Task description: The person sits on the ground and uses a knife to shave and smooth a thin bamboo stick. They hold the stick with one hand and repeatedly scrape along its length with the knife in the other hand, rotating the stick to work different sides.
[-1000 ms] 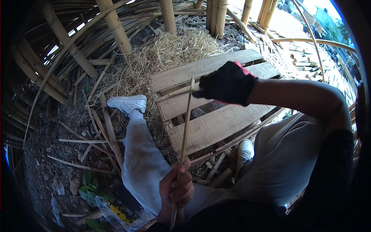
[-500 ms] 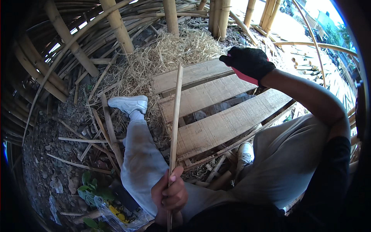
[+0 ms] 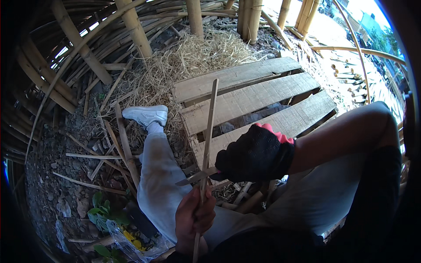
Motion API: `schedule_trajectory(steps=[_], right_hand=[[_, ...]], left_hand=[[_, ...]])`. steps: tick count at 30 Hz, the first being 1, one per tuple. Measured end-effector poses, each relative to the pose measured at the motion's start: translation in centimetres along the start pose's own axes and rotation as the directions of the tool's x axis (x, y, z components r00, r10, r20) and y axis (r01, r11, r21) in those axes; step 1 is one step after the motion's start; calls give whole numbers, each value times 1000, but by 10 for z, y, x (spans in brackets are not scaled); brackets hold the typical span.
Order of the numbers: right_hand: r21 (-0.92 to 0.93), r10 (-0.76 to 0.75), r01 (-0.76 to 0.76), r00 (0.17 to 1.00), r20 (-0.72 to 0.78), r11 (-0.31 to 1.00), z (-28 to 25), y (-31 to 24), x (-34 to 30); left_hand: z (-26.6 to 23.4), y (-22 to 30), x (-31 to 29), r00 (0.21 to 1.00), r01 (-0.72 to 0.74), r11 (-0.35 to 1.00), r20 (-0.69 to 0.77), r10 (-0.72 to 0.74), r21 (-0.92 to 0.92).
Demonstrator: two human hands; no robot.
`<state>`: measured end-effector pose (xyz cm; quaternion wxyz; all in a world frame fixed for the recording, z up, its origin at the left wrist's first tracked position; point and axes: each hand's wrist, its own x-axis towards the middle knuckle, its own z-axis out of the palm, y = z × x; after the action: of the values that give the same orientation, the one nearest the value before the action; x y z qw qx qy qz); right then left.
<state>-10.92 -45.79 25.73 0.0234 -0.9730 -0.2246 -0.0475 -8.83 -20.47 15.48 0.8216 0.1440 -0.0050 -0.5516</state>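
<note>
Left hand (image 3: 195, 212) grips a pale strip (image 3: 211, 118), fingers curled; gloved right hand (image 3: 255, 155) clenches knife (image 3: 191, 179), blade across it — strip slim, remaining shaving unclear.

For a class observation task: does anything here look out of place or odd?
Oddly, only the right hand is gloved, though the bare left hand grips the strip just below the knife. Clear plastic at lower left looks like litter.
</note>
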Motion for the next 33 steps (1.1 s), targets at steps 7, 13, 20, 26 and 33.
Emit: schedule_trajectory(steps=[7, 13, 20, 26, 33], right_hand=[[-7, 189, -192, 972, -141, 981, 2, 53, 11], [70, -40, 36, 998, 51, 997, 5, 51, 16], [65, -9, 6, 999, 36, 998, -5, 43, 5], [93, 120, -131, 987, 108, 987, -16, 32, 14], [-225, 145, -138, 989, 12, 965, -5, 67, 17]], left_hand=[[10, -2, 2, 988, 71, 986, -146, -49, 151], [6, 3, -4, 993, 1, 996, -121, 10, 90], [-4, 0, 1, 995, 36, 994, 100, -25, -107], [1, -4, -5, 998, 37, 994, 55, -31, -100], [-5, -4, 4, 997, 34, 985, 80, -21, -170]])
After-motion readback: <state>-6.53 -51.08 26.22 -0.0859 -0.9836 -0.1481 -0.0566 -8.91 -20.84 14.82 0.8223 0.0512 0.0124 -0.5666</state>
